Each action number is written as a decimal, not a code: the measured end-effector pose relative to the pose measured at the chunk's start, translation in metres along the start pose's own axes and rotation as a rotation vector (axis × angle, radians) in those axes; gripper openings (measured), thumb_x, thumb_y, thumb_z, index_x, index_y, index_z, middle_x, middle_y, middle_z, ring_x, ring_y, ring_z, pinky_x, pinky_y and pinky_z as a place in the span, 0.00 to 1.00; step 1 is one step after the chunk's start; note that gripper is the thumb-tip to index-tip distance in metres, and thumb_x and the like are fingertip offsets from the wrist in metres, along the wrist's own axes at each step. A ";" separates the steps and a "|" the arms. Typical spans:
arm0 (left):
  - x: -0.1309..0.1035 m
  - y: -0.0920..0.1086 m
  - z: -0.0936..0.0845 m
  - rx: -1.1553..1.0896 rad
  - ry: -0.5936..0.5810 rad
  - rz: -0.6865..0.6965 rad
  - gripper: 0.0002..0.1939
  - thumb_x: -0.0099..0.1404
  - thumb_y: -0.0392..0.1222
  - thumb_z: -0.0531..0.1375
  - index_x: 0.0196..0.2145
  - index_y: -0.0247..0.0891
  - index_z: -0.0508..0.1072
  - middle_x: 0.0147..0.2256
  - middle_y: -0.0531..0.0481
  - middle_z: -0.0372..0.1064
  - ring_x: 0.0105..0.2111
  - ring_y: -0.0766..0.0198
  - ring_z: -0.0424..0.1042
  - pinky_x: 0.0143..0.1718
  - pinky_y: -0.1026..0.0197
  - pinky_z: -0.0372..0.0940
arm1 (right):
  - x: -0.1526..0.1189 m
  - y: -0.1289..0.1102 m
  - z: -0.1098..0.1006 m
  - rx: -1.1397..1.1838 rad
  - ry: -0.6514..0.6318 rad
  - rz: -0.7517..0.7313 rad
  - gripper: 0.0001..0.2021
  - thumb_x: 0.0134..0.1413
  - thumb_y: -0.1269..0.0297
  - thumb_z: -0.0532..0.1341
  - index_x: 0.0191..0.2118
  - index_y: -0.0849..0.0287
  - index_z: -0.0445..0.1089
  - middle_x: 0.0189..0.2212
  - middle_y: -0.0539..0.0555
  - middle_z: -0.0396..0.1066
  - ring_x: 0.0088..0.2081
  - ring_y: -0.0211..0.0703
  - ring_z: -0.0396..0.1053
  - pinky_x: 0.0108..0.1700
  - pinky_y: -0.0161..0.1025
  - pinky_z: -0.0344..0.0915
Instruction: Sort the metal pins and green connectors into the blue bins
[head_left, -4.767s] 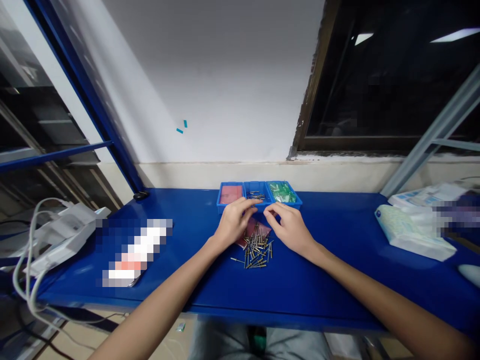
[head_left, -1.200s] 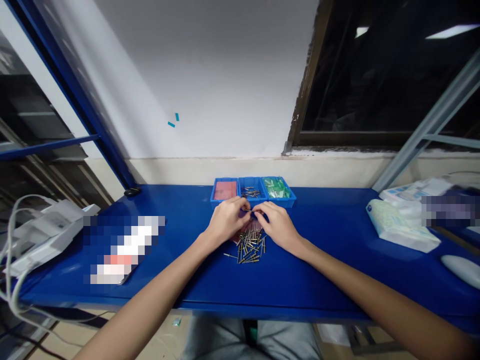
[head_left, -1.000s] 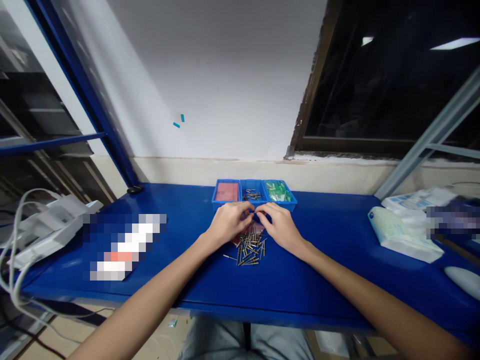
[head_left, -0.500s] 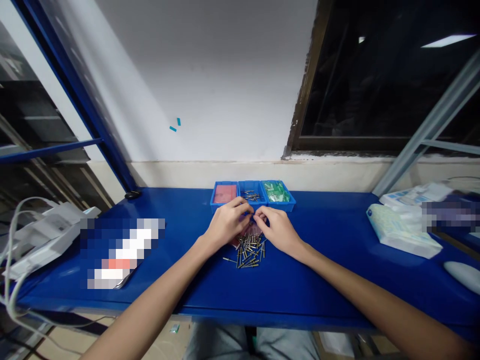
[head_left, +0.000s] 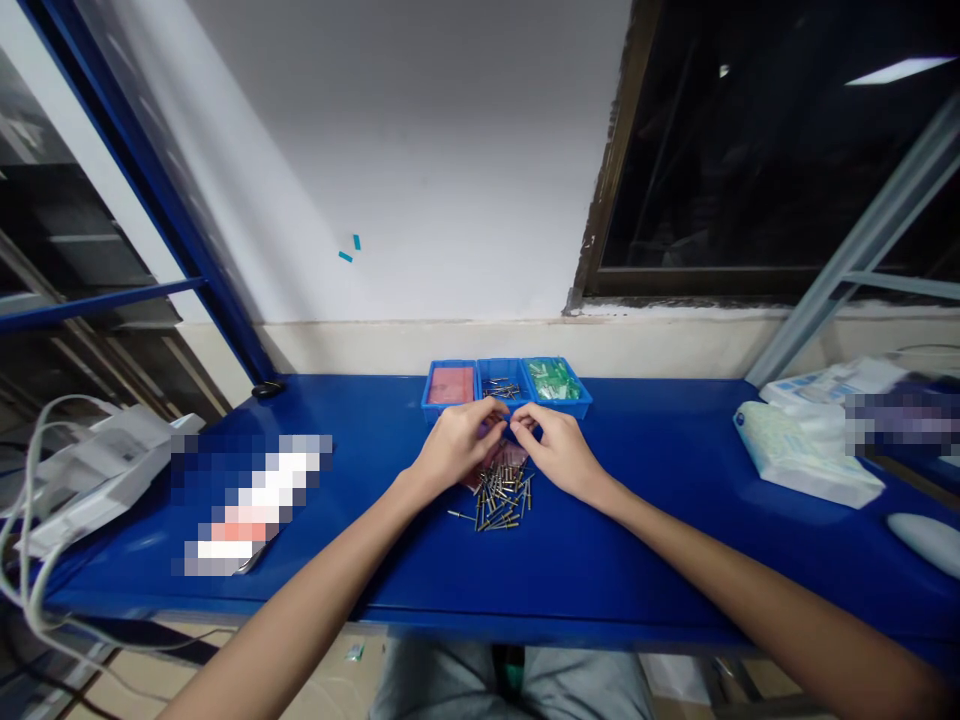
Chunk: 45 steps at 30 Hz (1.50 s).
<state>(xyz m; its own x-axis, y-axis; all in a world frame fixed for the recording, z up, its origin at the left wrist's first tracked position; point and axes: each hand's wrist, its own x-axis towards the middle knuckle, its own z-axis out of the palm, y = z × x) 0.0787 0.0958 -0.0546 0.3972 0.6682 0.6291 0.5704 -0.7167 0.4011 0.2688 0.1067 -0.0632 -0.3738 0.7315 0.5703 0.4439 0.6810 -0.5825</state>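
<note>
My left hand [head_left: 459, 440] is curled, thumb and fingertips brought together above a pile of blind rivets [head_left: 501, 498]. Facing it, my right hand [head_left: 555, 445] has its thumb and fingers bent into a pinch, the fingertips close to those of the left. What either pinch holds, if anything, is too small to make out. Under the hands lies a pinkish clear plastic bag [head_left: 513, 455], partly covered by them and by the metal rivets. Just beyond the fingers stand three joined blue bins: one with pink bags [head_left: 451, 385], one with rivets [head_left: 501, 388], one with green bags [head_left: 553, 380].
On the blue table [head_left: 637, 570], a blurred-out flat object [head_left: 255, 510] lies left. White power strips and cables [head_left: 112, 460] sit at the far left. To the right are a tissue pack [head_left: 806, 455] and a white rounded object [head_left: 926, 542]. A wall stands behind.
The fingertips of my two hands have shifted slightly, and the left fingers look a little more raised. The rivet pile looks the same; the view has tilted slightly.
</note>
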 end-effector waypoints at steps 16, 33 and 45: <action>0.000 0.001 0.000 0.061 -0.146 -0.011 0.07 0.68 0.36 0.59 0.40 0.36 0.76 0.32 0.49 0.77 0.30 0.64 0.74 0.32 0.63 0.66 | -0.003 0.001 -0.001 -0.092 -0.031 -0.042 0.08 0.58 0.72 0.57 0.28 0.58 0.68 0.25 0.48 0.70 0.28 0.38 0.66 0.33 0.35 0.59; 0.002 0.000 -0.002 0.054 -0.002 0.036 0.11 0.72 0.37 0.55 0.49 0.37 0.72 0.42 0.47 0.74 0.39 0.64 0.74 0.42 0.60 0.69 | 0.003 0.012 -0.001 0.113 -0.065 0.081 0.09 0.61 0.63 0.58 0.33 0.59 0.73 0.31 0.52 0.75 0.33 0.41 0.71 0.36 0.37 0.67; -0.001 0.001 -0.001 0.267 -0.019 0.057 0.09 0.72 0.38 0.54 0.41 0.36 0.73 0.37 0.47 0.75 0.33 0.64 0.74 0.34 0.62 0.67 | 0.005 0.008 -0.004 0.203 -0.062 0.108 0.10 0.62 0.60 0.58 0.37 0.58 0.74 0.35 0.54 0.76 0.34 0.42 0.72 0.34 0.37 0.68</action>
<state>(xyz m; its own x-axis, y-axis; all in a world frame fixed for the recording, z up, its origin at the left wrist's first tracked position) 0.0781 0.0946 -0.0539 0.4460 0.6336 0.6322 0.7152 -0.6769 0.1739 0.2737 0.1154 -0.0632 -0.3851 0.7972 0.4649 0.3135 0.5868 -0.7465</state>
